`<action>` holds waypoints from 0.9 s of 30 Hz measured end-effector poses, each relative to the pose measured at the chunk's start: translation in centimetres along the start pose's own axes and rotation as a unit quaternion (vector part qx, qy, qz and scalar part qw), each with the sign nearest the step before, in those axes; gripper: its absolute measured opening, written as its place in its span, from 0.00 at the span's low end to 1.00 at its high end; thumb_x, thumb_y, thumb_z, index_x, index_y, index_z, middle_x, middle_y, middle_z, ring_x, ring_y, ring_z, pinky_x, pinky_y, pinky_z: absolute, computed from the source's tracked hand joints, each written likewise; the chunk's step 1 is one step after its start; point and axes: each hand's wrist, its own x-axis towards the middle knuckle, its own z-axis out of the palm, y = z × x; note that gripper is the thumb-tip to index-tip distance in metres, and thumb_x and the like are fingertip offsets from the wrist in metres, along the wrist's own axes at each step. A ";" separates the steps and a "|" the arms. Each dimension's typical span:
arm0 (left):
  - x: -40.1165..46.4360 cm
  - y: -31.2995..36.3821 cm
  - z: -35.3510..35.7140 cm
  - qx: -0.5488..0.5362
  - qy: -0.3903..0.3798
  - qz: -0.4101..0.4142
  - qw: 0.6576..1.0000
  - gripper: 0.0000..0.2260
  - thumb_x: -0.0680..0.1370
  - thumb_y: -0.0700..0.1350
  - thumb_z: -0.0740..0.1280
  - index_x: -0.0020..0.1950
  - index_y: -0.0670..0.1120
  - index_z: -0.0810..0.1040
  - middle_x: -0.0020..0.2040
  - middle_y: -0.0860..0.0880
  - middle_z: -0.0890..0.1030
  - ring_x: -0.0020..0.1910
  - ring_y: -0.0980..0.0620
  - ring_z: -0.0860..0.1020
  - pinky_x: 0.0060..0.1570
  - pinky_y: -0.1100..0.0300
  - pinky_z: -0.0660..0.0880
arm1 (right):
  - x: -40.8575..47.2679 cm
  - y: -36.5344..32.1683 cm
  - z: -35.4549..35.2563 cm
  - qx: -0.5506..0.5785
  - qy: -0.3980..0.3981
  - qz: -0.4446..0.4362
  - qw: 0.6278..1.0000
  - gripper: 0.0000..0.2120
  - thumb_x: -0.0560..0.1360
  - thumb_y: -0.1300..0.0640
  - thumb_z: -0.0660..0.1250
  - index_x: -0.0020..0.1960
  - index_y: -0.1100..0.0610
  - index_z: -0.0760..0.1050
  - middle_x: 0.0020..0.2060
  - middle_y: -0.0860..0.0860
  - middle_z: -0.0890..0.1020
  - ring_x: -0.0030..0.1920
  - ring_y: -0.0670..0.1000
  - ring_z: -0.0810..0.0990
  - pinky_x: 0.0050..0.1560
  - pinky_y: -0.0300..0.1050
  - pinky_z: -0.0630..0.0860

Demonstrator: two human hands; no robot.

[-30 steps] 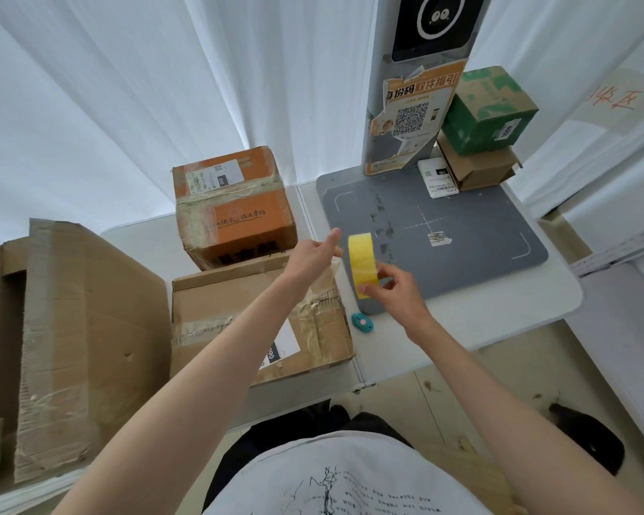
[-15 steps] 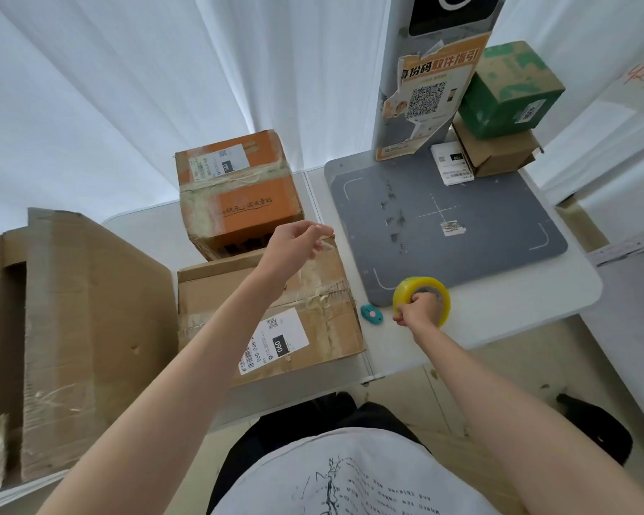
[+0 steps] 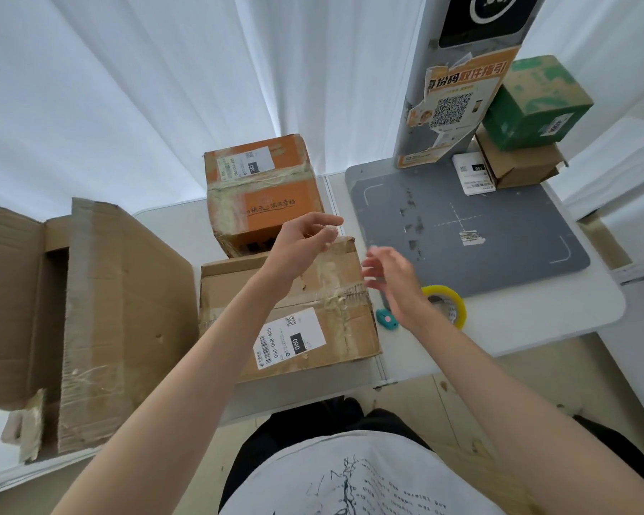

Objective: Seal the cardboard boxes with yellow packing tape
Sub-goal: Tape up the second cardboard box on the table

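Both hands hover above the near brown box, and neither grips anything. Left hand hangs over the box's far edge with fingers loosely curled and thumb extended; whether a clear strip of tape runs from its fingertips cannot be determined. Right hand is blurred, with fingers spread and relaxed, positioned just beside the box's right edge.

Head view, task items: the yellow tape roll lies flat on the white table, at the near edge of the grey scanner pad and partly hidden behind the right wrist. A small teal cutter lies on the table between the roll and the near brown box. The near brown box carries a shipping label and a wrinkled centre seam. An orange box stands directly behind it. A large open carton sits to the left with flaps raised. A green box rests on a smaller brown box at the far right.

Risk assessment: the roll is out of hand, so any freed tape end is likely to re-adhere to the roll and must be located again. The seam is creased; tape laid over it may bridge the folds and lift. The right forearm passes close to the roll and cutter, and a sweep could knock either off the near table edge
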 end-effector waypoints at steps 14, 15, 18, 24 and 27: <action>-1.6 1.0 -3.6 0.294 0.097 0.164 0.937 0.29 0.66 0.54 0.82 0.64 0.53 0.78 0.51 0.53 0.69 0.51 0.54 0.69 0.59 0.56 0.68 | -5.1 -5.7 5.0 0.170 -0.275 0.050 0.945 0.27 0.77 0.48 0.72 0.71 0.60 0.70 0.56 0.59 0.83 0.51 0.58 0.85 0.52 0.47 0.83; -1.6 1.0 -3.8 0.311 0.104 0.169 0.929 0.30 0.66 0.55 0.82 0.65 0.53 0.77 0.52 0.52 0.69 0.52 0.54 0.68 0.60 0.55 0.66 | -5.2 -5.7 5.2 0.171 -0.269 0.052 0.946 0.28 0.77 0.50 0.73 0.71 0.60 0.69 0.58 0.60 0.82 0.51 0.57 0.85 0.51 0.47 0.83; -1.4 1.3 -4.5 0.340 0.112 0.180 0.916 0.29 0.67 0.56 0.81 0.65 0.54 0.77 0.54 0.52 0.69 0.52 0.55 0.69 0.60 0.56 0.64 | -5.4 -5.4 5.5 0.165 -0.235 0.053 0.956 0.24 0.77 0.55 0.73 0.68 0.61 0.69 0.56 0.60 0.81 0.48 0.56 0.85 0.47 0.44 0.83; -0.9 1.9 -5.4 0.350 0.059 0.182 0.917 0.20 0.73 0.49 0.77 0.63 0.53 0.78 0.51 0.52 0.75 0.46 0.54 0.73 0.56 0.52 0.73 | -5.1 -4.5 4.7 0.146 -0.147 0.064 0.976 0.07 0.78 0.65 0.70 0.55 0.61 0.80 0.41 0.54 0.84 0.39 0.52 0.85 0.37 0.39 0.82; -0.4 2.0 -5.1 0.336 0.031 0.196 0.921 0.14 0.77 0.43 0.74 0.61 0.52 0.80 0.48 0.53 0.78 0.44 0.54 0.77 0.52 0.55 0.76 | -5.1 -4.0 3.8 0.130 -0.127 0.067 0.981 0.06 0.75 0.67 0.72 0.52 0.61 0.81 0.38 0.53 0.84 0.34 0.49 0.83 0.31 0.37 0.79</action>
